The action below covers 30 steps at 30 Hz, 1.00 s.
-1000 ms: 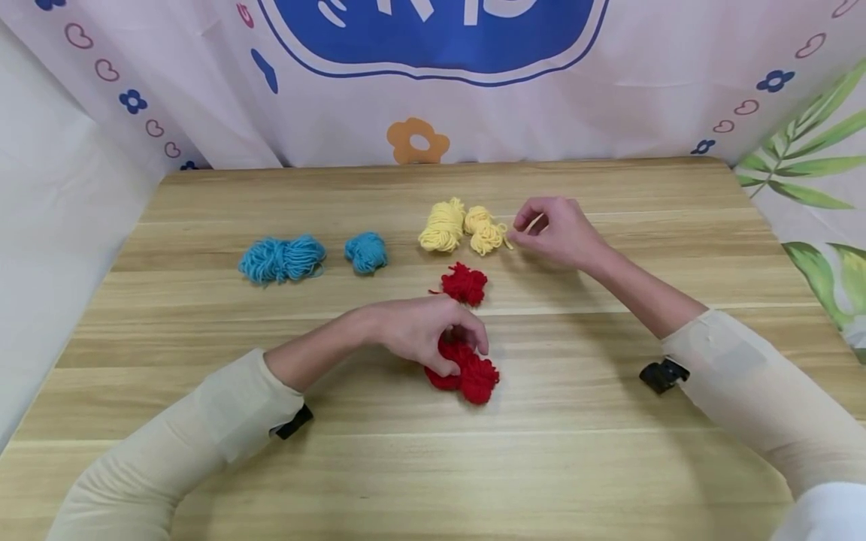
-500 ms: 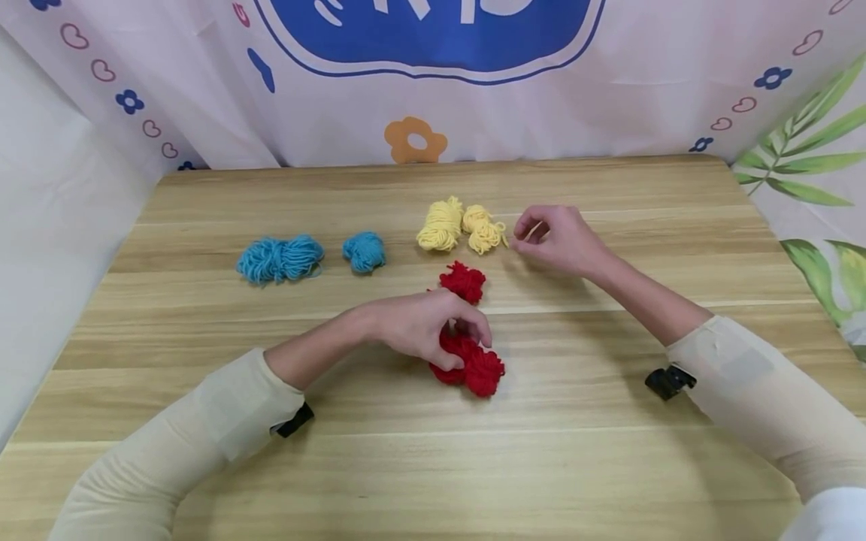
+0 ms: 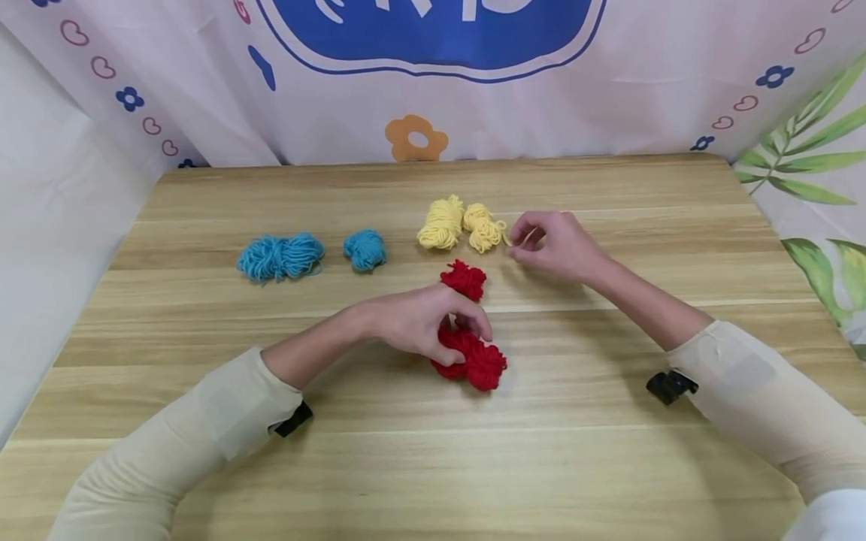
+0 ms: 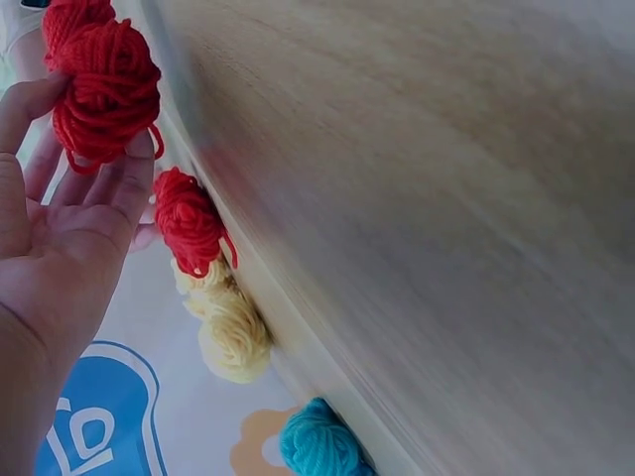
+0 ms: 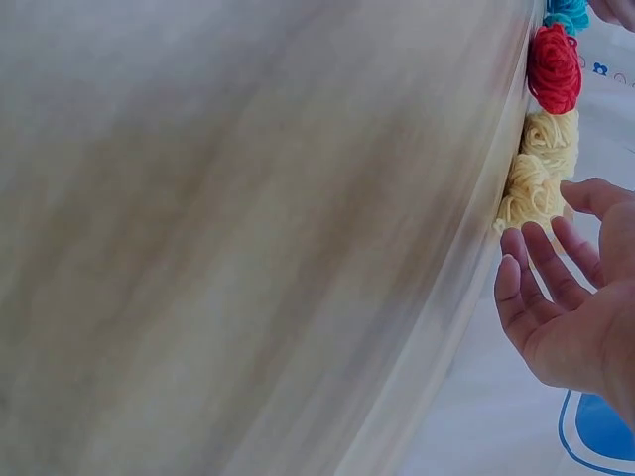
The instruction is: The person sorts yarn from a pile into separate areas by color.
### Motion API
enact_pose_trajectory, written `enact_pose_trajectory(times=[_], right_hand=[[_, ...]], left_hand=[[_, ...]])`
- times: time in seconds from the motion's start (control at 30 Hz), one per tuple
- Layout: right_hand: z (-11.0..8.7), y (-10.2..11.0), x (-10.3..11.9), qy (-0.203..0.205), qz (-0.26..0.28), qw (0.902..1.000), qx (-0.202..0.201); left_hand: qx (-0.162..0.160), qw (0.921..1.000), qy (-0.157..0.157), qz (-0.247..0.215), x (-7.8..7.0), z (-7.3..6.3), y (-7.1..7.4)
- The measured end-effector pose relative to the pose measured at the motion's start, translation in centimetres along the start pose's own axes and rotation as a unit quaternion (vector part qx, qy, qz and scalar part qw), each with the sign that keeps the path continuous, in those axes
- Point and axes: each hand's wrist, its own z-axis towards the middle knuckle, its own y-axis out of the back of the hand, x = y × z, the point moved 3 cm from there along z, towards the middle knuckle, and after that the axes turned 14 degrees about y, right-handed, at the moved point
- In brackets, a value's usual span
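Right hand (image 3: 558, 244) edged nearer yellow yarn (image 3: 484, 228); left hand (image 3: 426, 324) gripping red yarn (image 3: 476, 362)

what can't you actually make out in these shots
- Head view: the left hand covers part of the red yarn bundle it grips.
- Head view: whether the right hand pinches a strand of the yellow yarn is too small to tell.
- Right wrist view: the table is blurred; the blue yarn is cut off by the top edge.

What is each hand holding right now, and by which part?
The left hand grips the larger red yarn bundle by its upper-left end. The right hand holds nothing, fingers relaxed beside the yellow yarn.
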Motion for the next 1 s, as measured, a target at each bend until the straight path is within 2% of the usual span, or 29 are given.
enact_pose_trajectory(times=[0.27, 0.77, 1.0], right_hand=[[-0.1, -0.2, 0.5, 0.014, -0.006, 0.9998, 0.013], [-0.2, -1.4, 1.7, 0.06, 0.013, 0.9976, 0.031], [-0.1, -2.0, 2.0, 0.08, 0.022, 0.9953, 0.051]], left_hand=[[-0.011, 0.9999, -0.001, -0.009, 0.1, -0.1, 0.2], [-0.04, 0.999, -0.01, -0.015, 0.1, -0.7, 0.8], [-0.052, 0.9983, -0.002, -0.028, 0.3, -1.0, 1.1]])
